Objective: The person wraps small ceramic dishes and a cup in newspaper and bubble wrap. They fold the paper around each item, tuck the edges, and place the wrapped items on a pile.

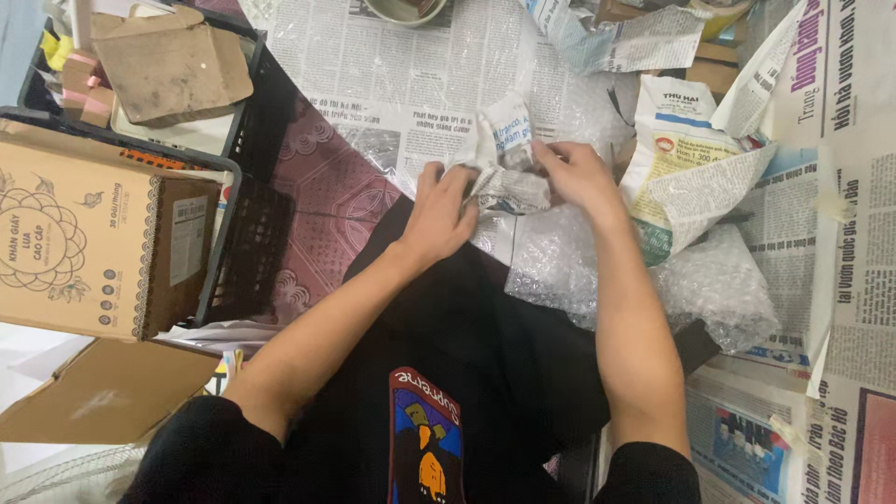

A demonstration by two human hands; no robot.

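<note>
My left hand (441,217) and my right hand (571,173) both grip a crumpled bundle of newspaper (507,168) held between them above the floor. The paper is wrapped around something that stays hidden inside. Sheets of bubble wrap (597,271) lie under and to the right of the bundle. My forearms reach forward over my black shirt and lap.
Newspaper sheets (392,65) cover the floor ahead and at the right. A black plastic crate (238,233) stands at the left with a brown cardboard box (84,233) in it. Flat cardboard (173,65) lies at the back left. A round container (406,9) sits at the top edge.
</note>
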